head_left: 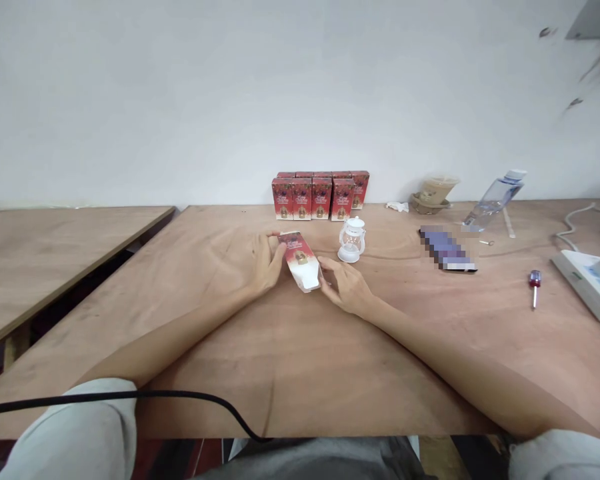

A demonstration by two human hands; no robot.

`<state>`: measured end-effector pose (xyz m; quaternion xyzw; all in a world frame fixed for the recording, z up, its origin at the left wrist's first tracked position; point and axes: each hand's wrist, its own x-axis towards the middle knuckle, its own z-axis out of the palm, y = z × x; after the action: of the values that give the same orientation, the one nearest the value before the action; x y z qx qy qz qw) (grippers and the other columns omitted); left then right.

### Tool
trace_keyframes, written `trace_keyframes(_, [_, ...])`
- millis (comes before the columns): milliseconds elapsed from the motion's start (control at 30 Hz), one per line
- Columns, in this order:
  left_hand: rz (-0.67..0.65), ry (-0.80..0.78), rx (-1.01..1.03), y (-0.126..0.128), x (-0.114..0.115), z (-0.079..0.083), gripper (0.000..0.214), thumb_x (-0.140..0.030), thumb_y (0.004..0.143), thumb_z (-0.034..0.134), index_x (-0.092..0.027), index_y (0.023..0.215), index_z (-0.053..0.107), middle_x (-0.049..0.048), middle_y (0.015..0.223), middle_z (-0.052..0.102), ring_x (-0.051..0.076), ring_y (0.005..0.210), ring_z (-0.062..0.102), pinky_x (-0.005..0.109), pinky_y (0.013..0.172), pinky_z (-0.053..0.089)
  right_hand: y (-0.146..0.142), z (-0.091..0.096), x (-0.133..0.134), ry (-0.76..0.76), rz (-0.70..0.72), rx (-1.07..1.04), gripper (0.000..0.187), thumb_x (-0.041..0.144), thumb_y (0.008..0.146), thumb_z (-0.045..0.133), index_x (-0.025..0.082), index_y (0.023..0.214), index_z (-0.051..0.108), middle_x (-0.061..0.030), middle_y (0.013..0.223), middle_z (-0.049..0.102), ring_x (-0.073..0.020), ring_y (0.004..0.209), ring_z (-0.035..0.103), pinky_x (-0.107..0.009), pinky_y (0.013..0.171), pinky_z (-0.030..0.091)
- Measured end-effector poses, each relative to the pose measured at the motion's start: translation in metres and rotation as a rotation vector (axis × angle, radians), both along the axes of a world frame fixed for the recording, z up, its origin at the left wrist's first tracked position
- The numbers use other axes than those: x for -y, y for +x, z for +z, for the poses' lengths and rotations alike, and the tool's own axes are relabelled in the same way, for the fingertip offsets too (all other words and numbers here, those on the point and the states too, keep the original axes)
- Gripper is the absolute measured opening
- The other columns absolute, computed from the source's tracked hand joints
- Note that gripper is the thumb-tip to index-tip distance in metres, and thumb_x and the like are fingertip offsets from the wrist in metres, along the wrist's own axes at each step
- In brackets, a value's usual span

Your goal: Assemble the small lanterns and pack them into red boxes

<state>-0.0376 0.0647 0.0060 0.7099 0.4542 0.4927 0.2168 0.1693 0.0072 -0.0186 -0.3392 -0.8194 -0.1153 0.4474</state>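
Note:
A red and white printed carton (300,257) lies tilted between my two hands, above the middle of the wooden table (260,373). My left hand (269,263) grips its far left edge, thumb on the printed face. At the near right end, the fingers of my right hand (344,283) hold the carton's side by its white end flap. Just beyond my right hand stands a small white lantern (351,240) with a clear middle, upright and touched by neither hand. What the carton contains is hidden.
Several matching red boxes (311,199) stand in rows by the wall. To the right are a phone (447,250), a cup (437,190), a tilted bottle (495,200), a screwdriver (535,287) and a white device (590,287). A black cable (180,394) crosses the near left.

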Motion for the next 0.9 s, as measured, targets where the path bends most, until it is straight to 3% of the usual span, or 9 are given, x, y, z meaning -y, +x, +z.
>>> trace_keyframes(100, [-0.136, 0.184, -0.121, -0.001, 0.028, -0.007, 0.035, -0.044, 0.085, 0.051, -0.023, 0.113, 0.044, 0.0114, 0.122, 0.047, 0.028, 0.126, 0.041, 0.047, 0.110, 0.030, 0.002, -0.004, -0.003, -0.075, -0.007, -0.021, 0.032, 0.018, 0.090, 0.041, 0.020, 0.121, 0.049, -0.0093, 0.096, 0.069, -0.0224, 0.079, 0.067, -0.035, 0.070, 0.053])
trace_keyframes(233, [-0.223, 0.128, -0.301, 0.008, 0.044, -0.009, 0.050, -0.043, 0.073, 0.069, -0.024, 0.114, 0.047, 0.0126, 0.132, 0.041, 0.032, 0.135, 0.030, 0.050, 0.113, 0.027, 0.004, -0.006, -0.003, -0.149, -0.017, 0.000, 0.023, 0.016, 0.089, 0.040, 0.021, 0.107, 0.054, -0.0052, 0.081, 0.068, -0.0186, 0.066, 0.064, -0.029, 0.061, 0.049])
trace_keyframes(367, [-0.252, 0.127, -0.317, 0.009, 0.038, -0.007, 0.042, -0.039, 0.079, 0.063, -0.024, 0.115, 0.047, 0.0126, 0.134, 0.042, 0.030, 0.138, 0.030, 0.051, 0.114, 0.027, 0.007, -0.004, -0.005, -0.179, 0.091, -0.003, 0.021, 0.011, 0.087, 0.039, 0.021, 0.089, 0.058, -0.0031, 0.075, 0.065, -0.0156, 0.064, 0.061, -0.026, 0.060, 0.048])
trace_keyframes(567, [-0.500, 0.189, -0.305, -0.008, 0.023, -0.005, 0.037, -0.033, 0.086, 0.052, -0.023, 0.121, 0.044, 0.0130, 0.141, 0.044, 0.028, 0.142, 0.028, 0.050, 0.115, 0.027, 0.010, -0.002, -0.013, -0.328, 0.082, -0.166, 0.031, 0.006, 0.081, 0.039, 0.020, 0.093, 0.065, -0.0041, 0.079, 0.063, -0.0166, 0.070, 0.060, -0.030, 0.066, 0.050])
trace_keyframes(767, [-0.483, 0.122, -0.259, -0.017, 0.014, -0.004, 0.037, -0.029, 0.078, 0.056, -0.023, 0.112, 0.041, 0.0140, 0.140, 0.048, 0.029, 0.142, 0.029, 0.051, 0.113, 0.030, 0.010, -0.002, -0.014, -0.408, 0.195, -0.117, 0.046, 0.005, 0.070, 0.050, 0.020, 0.113, 0.059, -0.0074, 0.097, 0.060, -0.0212, 0.089, 0.060, -0.038, 0.080, 0.051])
trace_keyframes(900, [-0.490, 0.139, -0.271, -0.018, 0.013, -0.004, 0.037, -0.025, 0.076, 0.056, -0.023, 0.110, 0.041, 0.0136, 0.139, 0.050, 0.027, 0.141, 0.030, 0.049, 0.113, 0.032, 0.008, -0.002, -0.015, -0.384, 0.145, -0.146, 0.028, 0.015, 0.078, 0.059, 0.021, 0.105, 0.062, -0.0060, 0.093, 0.062, -0.0209, 0.087, 0.061, -0.036, 0.077, 0.052])
